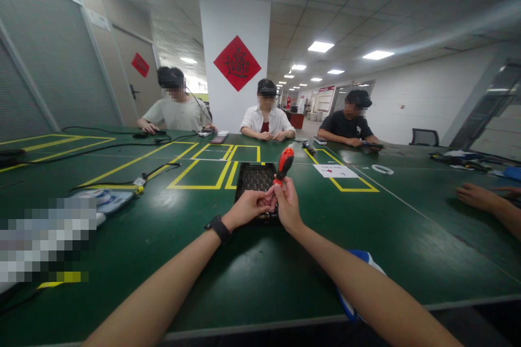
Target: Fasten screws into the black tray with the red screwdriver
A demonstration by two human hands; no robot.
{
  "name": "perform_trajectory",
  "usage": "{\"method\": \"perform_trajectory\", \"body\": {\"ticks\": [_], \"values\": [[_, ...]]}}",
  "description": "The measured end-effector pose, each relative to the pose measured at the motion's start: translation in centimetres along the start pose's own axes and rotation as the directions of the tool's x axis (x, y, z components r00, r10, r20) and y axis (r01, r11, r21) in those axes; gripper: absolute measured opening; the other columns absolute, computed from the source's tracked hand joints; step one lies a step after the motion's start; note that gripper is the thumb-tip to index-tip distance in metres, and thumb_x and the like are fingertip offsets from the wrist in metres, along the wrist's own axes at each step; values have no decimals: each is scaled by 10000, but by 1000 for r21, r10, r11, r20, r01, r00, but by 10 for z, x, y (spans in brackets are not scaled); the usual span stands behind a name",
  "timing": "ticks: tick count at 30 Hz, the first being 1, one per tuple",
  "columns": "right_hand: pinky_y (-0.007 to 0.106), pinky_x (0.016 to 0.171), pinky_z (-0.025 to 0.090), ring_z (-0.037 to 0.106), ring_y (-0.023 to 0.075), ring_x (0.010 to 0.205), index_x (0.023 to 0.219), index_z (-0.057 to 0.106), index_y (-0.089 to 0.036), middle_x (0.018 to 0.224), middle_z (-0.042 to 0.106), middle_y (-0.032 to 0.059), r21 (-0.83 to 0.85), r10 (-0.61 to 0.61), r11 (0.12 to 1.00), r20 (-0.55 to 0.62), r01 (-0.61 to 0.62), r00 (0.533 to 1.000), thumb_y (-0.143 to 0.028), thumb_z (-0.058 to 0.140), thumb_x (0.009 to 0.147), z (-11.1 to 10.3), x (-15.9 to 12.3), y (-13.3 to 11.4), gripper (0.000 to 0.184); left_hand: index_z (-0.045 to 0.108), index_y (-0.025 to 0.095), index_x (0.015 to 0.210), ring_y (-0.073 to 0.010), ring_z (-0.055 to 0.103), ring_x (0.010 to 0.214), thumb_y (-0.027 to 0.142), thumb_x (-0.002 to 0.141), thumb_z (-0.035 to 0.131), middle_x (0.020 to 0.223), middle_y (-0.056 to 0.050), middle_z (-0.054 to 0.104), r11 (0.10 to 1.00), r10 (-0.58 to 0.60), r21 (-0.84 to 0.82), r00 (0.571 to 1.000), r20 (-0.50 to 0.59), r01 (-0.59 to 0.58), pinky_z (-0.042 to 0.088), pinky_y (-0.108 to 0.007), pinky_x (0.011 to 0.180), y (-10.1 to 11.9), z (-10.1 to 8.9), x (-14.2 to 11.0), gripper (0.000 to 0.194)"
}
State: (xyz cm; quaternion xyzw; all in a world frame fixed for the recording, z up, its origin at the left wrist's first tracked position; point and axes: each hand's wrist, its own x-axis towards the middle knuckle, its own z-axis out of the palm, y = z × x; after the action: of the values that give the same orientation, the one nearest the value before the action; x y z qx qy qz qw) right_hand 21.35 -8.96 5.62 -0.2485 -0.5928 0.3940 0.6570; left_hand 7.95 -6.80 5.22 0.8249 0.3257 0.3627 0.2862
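My right hand (290, 205) grips the lower part of a red and black screwdriver (285, 161), whose handle points up and leans slightly right. Its shaft and tip are hidden by my fingers. Close against it, the fingers of my left hand (247, 207) are pinched together; whatever they hold cannot be made out. Both hands are over the near part of a black tray-like case (243, 174) with a patterned inside, lying on the green table (195, 260). A dark band (220, 229) is around my left wrist.
Yellow tape outlines (195, 187) mark the table. A white paper sheet (336, 171) and a white ring (382, 169) lie to the right. Cables and a clear bag (109, 200) lie left. Several people sit around; another person's hand (476, 196) rests at far right.
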Motion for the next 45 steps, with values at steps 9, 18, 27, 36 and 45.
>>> {"method": "perform_trajectory", "body": {"ticks": [9, 18, 27, 36, 45], "values": [[162, 407, 385, 469, 64, 488, 1088, 398, -222, 697, 550, -22, -32, 3, 999, 7, -3, 1000, -368, 382, 855, -2, 2, -3, 275, 625, 96, 744, -99, 508, 608, 253, 771, 495, 648, 16, 585, 991, 35, 125, 999, 30, -38, 385, -179, 605, 5, -4, -1, 205], [164, 415, 386, 482, 62, 487, 1078, 392, -226, 675, 517, -37, -23, -15, 1000, -7, 15, 1000, -357, 435, 836, 1, -1, -5, 278, 593, 92, 782, -102, 514, 605, 294, 706, 589, 669, -7, 590, 1000, 17, 13, 1000, -19, -17, 409, -191, 591, 3, 1, 0, 216], [167, 421, 391, 473, 63, 492, 1102, 397, -232, 685, 512, -33, -35, -24, 999, -29, 23, 999, -365, 393, 852, 0, 0, -1, 283, 614, 92, 914, -100, 530, 642, 219, 747, 530, 700, 8, 604, 999, 41, 13, 999, 17, -41, 416, -193, 646, 10, -3, -1, 226], [186, 459, 415, 475, 65, 490, 1096, 412, -226, 707, 532, -23, -43, -49, 998, -42, 47, 998, -351, 380, 857, 1, 0, -2, 272, 572, 119, 1047, -105, 535, 660, 239, 779, 493, 728, 1, 599, 977, 60, 207, 998, -17, -55, 417, -194, 654, 10, -2, -4, 305], [307, 823, 435, 561, 147, 887, 1042, 473, -207, 955, 581, 42, -124, -178, 978, -51, 170, 983, -289, 455, 829, 8, -7, -11, 228, 503, 144, 1016, -167, 553, 771, 310, 894, 276, 869, -83, 603, 779, 232, 613, 969, -81, -135, 401, -264, 704, 37, -3, -10, 306]]}}
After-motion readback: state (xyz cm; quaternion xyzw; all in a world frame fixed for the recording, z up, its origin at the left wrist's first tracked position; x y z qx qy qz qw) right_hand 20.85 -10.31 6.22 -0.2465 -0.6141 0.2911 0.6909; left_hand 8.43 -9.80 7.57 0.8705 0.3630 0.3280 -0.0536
